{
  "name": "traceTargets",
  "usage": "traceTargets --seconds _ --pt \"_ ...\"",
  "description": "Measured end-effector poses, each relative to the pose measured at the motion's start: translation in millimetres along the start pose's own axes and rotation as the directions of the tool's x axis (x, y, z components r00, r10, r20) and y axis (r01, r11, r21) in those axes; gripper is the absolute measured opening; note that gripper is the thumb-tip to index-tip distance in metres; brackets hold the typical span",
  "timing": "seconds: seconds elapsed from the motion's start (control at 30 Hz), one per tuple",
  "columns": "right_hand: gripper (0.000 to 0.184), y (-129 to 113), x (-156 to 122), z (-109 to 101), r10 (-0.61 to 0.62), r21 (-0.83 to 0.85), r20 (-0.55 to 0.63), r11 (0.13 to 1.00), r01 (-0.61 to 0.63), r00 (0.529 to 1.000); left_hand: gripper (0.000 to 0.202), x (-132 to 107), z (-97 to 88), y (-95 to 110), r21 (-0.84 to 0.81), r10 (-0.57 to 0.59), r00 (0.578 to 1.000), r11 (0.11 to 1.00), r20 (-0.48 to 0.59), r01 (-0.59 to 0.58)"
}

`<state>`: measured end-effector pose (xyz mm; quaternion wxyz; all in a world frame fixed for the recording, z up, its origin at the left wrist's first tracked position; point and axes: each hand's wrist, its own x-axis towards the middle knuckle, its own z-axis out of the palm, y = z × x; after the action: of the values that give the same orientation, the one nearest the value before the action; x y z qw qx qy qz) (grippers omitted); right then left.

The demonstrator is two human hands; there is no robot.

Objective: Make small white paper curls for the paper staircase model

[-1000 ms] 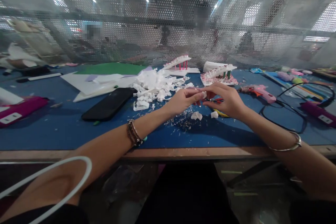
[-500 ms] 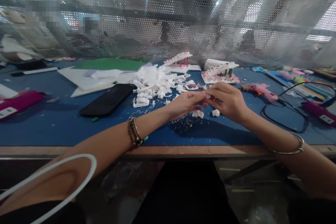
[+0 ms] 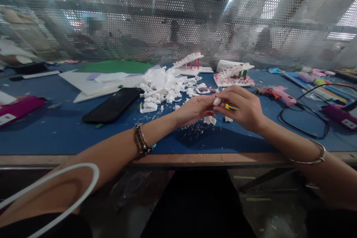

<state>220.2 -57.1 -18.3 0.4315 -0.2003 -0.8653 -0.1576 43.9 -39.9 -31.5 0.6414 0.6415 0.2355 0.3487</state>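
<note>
Both my hands meet over the blue table mat (image 3: 69, 130), a little above it. My left hand (image 3: 195, 109) and my right hand (image 3: 242, 106) pinch the same small white foam piece (image 3: 216, 100) between their fingertips. Under my right hand's fingers shows a yellow and red tool (image 3: 231, 106); I cannot make out whether the hand holds it. Two small white scraps (image 3: 209, 120) lie on the mat just below my hands, among fine white shavings.
A heap of white foam scraps (image 3: 163, 87) and a black phone (image 3: 114, 105) lie to the left. Two small white foam models (image 3: 234, 74) stand behind. A pink glue gun (image 3: 276, 93) with a black cable (image 3: 304, 126) lies right. A perforated screen closes the back.
My hands stay together and have shifted slightly. The white piece between the fingertips now shows more clearly, and the yellow tool under the right hand is visible again.
</note>
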Motion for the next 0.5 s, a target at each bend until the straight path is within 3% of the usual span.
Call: traceTargets --seconds 0.17,0.33,0.5 --pt "0.013 -0.3 0.0 0.6 -0.025 -0.017 -0.018 1.000 0.025 1.000 0.024 -0.2 0.9 0.7 0.096 0.011 1.000 0.995 0.017 -0.012" --pt "0.018 1.6 1.2 1.4 -0.017 0.004 -0.029 1.000 0.017 0.999 0.018 -0.4 1.3 -1.7 -0.105 -0.009 1.000 0.994 -0.014 0.008" --pt "0.021 4.5 1.3 2.1 -0.089 0.000 -0.023 0.996 0.089 0.996 0.030 0.8 -1.7 -7.3 -0.233 0.066 0.997 0.971 0.029 -0.057"
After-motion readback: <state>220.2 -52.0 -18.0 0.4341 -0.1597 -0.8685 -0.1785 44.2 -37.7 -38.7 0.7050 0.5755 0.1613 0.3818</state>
